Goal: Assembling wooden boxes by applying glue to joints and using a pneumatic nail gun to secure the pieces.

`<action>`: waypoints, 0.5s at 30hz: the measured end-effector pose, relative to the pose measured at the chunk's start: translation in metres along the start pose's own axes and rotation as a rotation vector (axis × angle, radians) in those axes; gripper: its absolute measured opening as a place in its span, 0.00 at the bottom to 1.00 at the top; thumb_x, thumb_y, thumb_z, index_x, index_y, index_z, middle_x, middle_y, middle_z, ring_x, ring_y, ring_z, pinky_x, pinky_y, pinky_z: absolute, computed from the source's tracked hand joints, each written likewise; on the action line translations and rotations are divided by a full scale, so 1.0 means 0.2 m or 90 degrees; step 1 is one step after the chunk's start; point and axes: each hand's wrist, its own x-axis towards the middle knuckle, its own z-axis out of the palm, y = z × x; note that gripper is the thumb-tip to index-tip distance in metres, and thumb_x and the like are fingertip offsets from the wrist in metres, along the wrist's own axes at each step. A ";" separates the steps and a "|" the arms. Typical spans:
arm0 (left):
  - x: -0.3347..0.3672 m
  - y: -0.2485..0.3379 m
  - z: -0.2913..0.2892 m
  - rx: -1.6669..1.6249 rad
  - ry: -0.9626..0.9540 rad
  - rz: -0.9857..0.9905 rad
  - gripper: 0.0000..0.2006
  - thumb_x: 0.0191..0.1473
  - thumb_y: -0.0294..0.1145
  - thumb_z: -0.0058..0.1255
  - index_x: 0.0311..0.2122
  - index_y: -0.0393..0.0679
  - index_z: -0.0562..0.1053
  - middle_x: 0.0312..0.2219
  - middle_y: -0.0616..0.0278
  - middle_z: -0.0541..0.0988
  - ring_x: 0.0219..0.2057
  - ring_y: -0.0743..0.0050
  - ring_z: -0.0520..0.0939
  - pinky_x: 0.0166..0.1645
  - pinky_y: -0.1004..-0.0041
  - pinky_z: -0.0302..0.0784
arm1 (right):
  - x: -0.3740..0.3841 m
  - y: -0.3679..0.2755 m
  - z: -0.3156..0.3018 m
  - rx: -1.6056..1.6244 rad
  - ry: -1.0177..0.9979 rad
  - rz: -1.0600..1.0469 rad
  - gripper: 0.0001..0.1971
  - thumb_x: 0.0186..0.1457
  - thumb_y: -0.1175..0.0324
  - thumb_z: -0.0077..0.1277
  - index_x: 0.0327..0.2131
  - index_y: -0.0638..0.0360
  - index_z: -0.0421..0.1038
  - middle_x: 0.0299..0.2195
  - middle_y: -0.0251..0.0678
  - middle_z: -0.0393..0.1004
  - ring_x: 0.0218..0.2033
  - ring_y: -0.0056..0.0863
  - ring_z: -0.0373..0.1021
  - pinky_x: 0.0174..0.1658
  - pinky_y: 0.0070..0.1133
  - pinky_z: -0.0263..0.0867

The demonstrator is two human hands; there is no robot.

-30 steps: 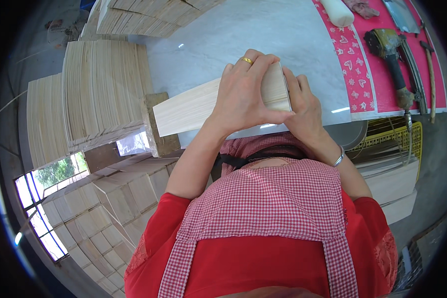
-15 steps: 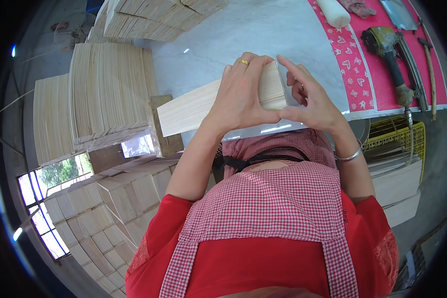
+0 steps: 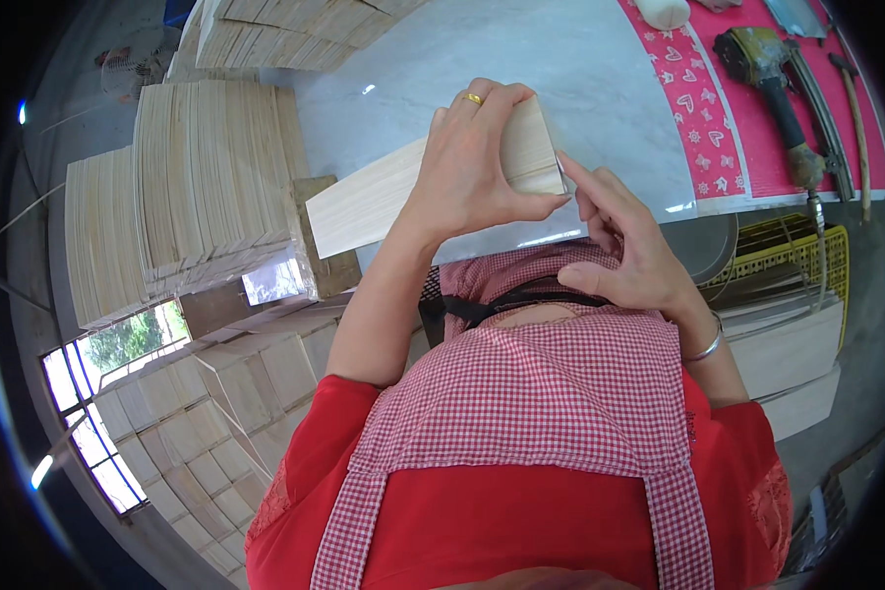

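Observation:
A long pale wooden board (image 3: 364, 202) lies slantwise over the front of the table. My left hand (image 3: 457, 172) grips it across its width near the right end, thumb on the near edge and fingers over the far edge. How thick the piece is I cannot tell. My right hand (image 3: 639, 246) is at that right end, index finger stretched out to the near corner. Its thumb stands well apart from the wood, the other fingers are loosely curled, and I see nothing held in it.
Tall stacks of thin wooden boards (image 3: 216, 182) stand left, more at the far left. A nail gun (image 3: 779, 108) and a hammer (image 3: 855, 128) lie on a pink cloth (image 3: 678, 88) at right. Below it is a yellow crate (image 3: 836, 275). Wooden boxes (image 3: 197, 433) fill the lower left.
My right hand has drawn back toward me, its thumb coming away from the board's near corner while the index finger moved down to it. My left hand still grips the board.

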 end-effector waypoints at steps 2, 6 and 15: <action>0.00 0.00 0.00 -0.005 0.003 0.004 0.43 0.25 0.48 0.71 0.51 0.41 0.69 0.43 0.54 0.72 0.44 0.53 0.73 0.48 0.60 0.65 | -0.04 0.00 0.00 0.000 -0.008 -0.001 0.48 0.43 0.54 0.66 0.66 0.56 0.54 0.34 0.29 0.56 0.25 0.17 0.52 0.27 0.15 0.51; 0.00 0.00 0.00 -0.009 0.001 0.003 0.43 0.26 0.49 0.71 0.51 0.41 0.68 0.43 0.54 0.72 0.44 0.53 0.73 0.48 0.61 0.65 | -0.08 -0.01 0.00 0.022 -0.005 -0.005 0.46 0.45 0.55 0.65 0.65 0.59 0.55 0.34 0.29 0.58 0.26 0.16 0.54 0.27 0.14 0.53; 0.00 0.01 -0.01 -0.016 -0.010 0.001 0.43 0.27 0.45 0.72 0.52 0.40 0.67 0.43 0.54 0.72 0.45 0.53 0.74 0.51 0.60 0.69 | -0.10 0.02 0.02 -0.011 0.041 -0.044 0.42 0.47 0.54 0.63 0.63 0.61 0.59 0.35 0.32 0.61 0.26 0.17 0.57 0.28 0.14 0.56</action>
